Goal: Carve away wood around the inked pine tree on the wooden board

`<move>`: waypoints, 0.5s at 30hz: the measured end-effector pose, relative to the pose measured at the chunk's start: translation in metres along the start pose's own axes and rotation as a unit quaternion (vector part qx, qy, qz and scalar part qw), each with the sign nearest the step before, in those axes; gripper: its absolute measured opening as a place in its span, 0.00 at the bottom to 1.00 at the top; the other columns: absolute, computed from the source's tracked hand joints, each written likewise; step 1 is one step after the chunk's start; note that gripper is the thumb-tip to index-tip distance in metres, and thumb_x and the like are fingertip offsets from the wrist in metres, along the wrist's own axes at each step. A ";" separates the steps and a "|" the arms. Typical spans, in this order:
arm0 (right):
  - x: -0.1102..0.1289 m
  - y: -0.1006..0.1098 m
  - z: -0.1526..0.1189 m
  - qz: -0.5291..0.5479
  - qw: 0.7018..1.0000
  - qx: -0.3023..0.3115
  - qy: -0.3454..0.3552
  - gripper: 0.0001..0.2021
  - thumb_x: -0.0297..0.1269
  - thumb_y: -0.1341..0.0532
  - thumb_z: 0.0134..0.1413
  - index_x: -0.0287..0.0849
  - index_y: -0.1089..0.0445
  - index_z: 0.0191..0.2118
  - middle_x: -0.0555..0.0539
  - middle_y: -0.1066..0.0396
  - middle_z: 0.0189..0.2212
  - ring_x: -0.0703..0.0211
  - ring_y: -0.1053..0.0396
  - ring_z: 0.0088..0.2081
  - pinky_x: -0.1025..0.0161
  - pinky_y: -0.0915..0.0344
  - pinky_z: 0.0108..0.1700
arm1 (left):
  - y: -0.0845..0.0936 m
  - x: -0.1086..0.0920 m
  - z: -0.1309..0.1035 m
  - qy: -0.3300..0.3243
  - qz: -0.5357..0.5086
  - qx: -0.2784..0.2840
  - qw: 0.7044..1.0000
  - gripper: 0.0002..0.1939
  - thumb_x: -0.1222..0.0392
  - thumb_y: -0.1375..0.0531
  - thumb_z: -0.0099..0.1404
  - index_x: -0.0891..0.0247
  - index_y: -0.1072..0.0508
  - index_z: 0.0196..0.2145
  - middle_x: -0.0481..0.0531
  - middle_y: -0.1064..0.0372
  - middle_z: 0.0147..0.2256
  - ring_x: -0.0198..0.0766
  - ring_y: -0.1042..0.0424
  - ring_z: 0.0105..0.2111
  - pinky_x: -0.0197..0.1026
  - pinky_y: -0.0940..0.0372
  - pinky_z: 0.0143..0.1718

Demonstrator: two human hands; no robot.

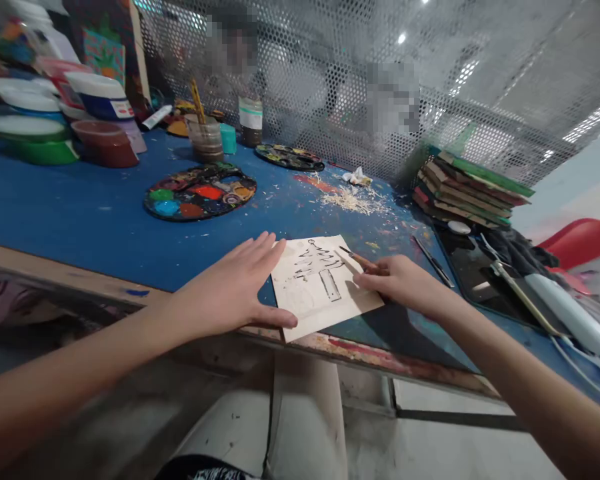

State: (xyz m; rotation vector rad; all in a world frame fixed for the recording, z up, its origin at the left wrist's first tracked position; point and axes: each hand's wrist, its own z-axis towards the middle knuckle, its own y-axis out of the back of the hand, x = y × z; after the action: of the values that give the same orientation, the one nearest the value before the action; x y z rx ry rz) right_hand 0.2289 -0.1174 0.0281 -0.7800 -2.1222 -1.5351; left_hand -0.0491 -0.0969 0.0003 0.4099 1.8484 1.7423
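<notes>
A pale, thin square board [310, 317] lies near the table's front edge, with a black line drawing of a zigzag tree and a rectangular trunk on it. My left hand [235, 283] is open at the board's left side, fingers stretched out and the thumb resting on its lower left edge. In my right hand [400, 283] is a slim carving tool [357, 259] with a brownish wooden handle and a dark tip. The tip points left over the drawing's upper right; whether it touches the surface I cannot tell.
Pale shavings [355, 200] lie beyond the board. Paint palettes [200, 193], a jar with brushes [206, 140] and paint tubs [105, 143] stand left and behind. A stack of boards [473, 187], a dark tablet [473, 267] and a pen-like tool [433, 261] are on the right. A perforated metal screen [310, 87] closes the back.
</notes>
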 end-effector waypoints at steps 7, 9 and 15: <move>-0.006 0.010 0.012 0.166 0.972 0.143 -0.083 0.21 0.54 0.34 0.44 0.42 0.39 0.24 0.59 0.50 0.11 0.73 0.58 0.14 0.70 0.63 0.14 | 0.002 0.002 0.003 0.008 -0.053 0.015 0.998 0.64 0.24 0.42 0.47 0.67 0.61 0.67 0.62 0.69 0.68 0.57 0.63 0.68 0.58 0.59 0.66; -0.008 0.007 0.014 0.190 0.967 0.150 -0.073 0.21 0.53 0.34 0.44 0.41 0.38 0.25 0.60 0.50 0.11 0.73 0.58 0.13 0.71 0.61 0.13 | 0.006 0.004 0.003 0.006 -0.077 0.013 0.997 0.65 0.24 0.41 0.46 0.67 0.62 0.67 0.62 0.68 0.68 0.57 0.62 0.68 0.56 0.58 0.66; -0.003 0.005 0.014 0.223 0.966 0.116 -0.051 0.17 0.49 0.39 0.54 0.39 0.37 0.28 0.59 0.48 0.11 0.73 0.55 0.12 0.72 0.54 0.14 | 0.023 0.026 0.002 0.020 -0.155 -0.076 0.985 0.52 0.24 0.70 0.58 0.64 0.61 0.68 0.54 0.62 0.68 0.48 0.56 0.67 0.48 0.52 0.65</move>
State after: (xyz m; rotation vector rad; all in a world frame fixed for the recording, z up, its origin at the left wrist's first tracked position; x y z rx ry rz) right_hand 0.2343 -0.1037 0.0259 -1.1729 -1.9703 -1.0122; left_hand -0.0726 -0.0780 0.0180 0.0250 1.6877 1.6686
